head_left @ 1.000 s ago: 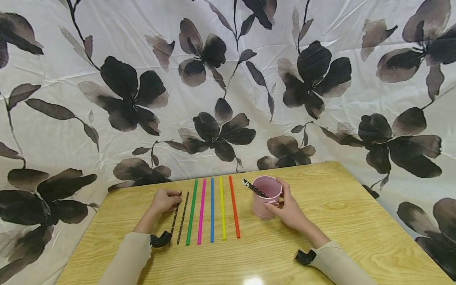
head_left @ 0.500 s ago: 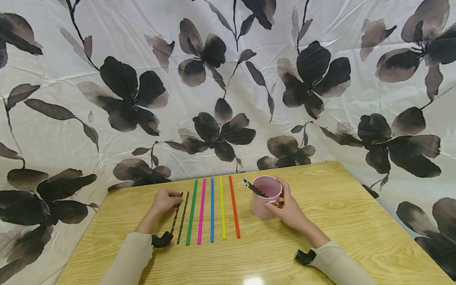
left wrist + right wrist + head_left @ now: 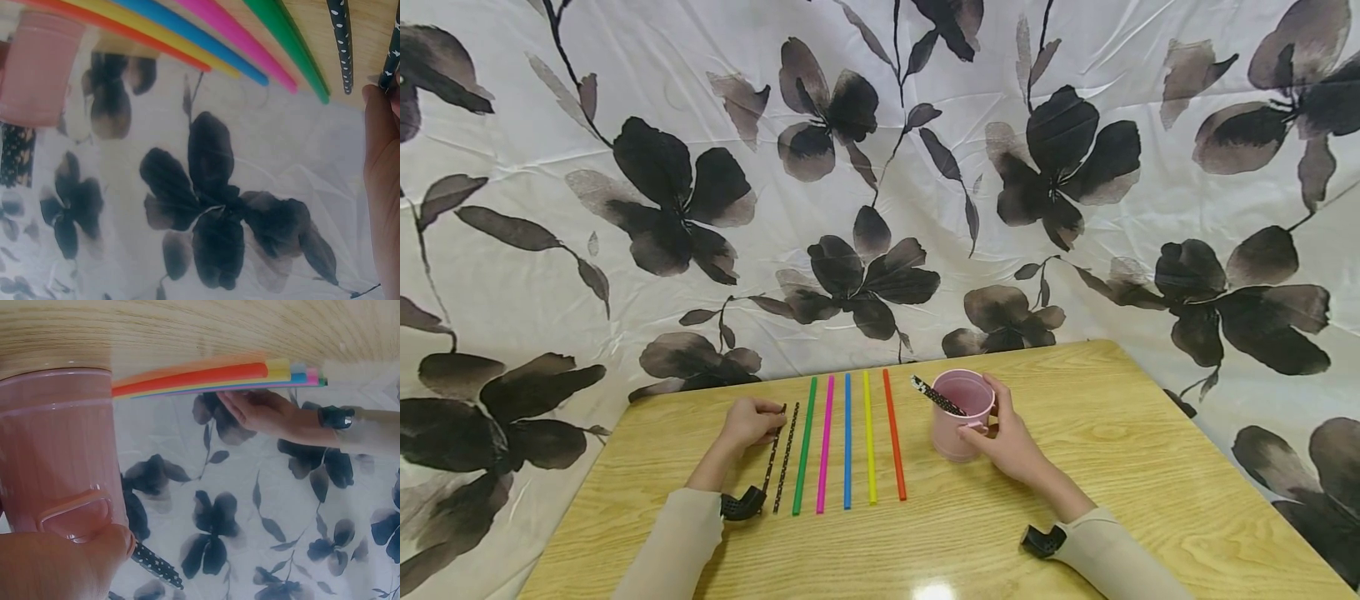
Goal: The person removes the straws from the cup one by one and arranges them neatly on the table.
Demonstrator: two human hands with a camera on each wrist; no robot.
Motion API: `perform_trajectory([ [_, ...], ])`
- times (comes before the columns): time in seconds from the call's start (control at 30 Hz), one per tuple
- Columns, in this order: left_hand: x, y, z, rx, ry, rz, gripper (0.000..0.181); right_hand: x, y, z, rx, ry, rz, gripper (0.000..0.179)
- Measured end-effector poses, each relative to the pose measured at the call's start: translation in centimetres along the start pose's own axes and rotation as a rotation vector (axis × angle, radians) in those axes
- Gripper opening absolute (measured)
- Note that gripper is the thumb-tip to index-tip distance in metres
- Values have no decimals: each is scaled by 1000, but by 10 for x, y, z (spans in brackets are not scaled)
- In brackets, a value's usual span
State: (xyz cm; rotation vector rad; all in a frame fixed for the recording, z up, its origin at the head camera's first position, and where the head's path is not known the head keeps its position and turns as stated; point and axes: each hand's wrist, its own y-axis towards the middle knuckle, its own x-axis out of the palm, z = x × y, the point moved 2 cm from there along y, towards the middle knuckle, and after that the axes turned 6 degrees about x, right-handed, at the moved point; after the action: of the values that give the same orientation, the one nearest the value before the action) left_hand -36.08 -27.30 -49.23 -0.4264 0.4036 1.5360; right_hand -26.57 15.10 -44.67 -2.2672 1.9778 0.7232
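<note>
At the left end of a row of straws, my left hand [image 3: 751, 423] pinches the far end of a black straw [image 3: 772, 465] with a white pattern. A second black patterned straw [image 3: 786, 467] lies just right of it, seen in the left wrist view with white dots. My right hand [image 3: 1013, 443] grips a pink cup [image 3: 951, 440] standing upright on the table, thumb by its small handle [image 3: 75, 515]. Black patterned straws [image 3: 934, 393] lean out of the cup's left side; their lower ends are hidden inside.
Right of the black straws, green [image 3: 804, 450], pink [image 3: 825, 446], blue [image 3: 847, 442], yellow [image 3: 870, 442] and red [image 3: 894, 437] straws lie side by side on the wooden table [image 3: 1112, 417]. A floral cloth [image 3: 865, 150] hangs behind the table's far edge.
My left hand has shifted slightly right, bringing the pinched black straw closer to the second one. The right hand and the cup have stayed in place.
</note>
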Motion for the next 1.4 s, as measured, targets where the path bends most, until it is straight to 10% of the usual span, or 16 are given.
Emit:
perform_trajectory([
  [0.83,-8,-4,7,9,-65,2,35,-1,-1,3,-18,-12,12,88],
  [1.07,1,-18,54,224,88,67,27,-1,-1,2,-19,-23,7,87],
  [1.4,48,-45,129,471,23,-12,14,0,-1,3,-13,-1,17,88],
])
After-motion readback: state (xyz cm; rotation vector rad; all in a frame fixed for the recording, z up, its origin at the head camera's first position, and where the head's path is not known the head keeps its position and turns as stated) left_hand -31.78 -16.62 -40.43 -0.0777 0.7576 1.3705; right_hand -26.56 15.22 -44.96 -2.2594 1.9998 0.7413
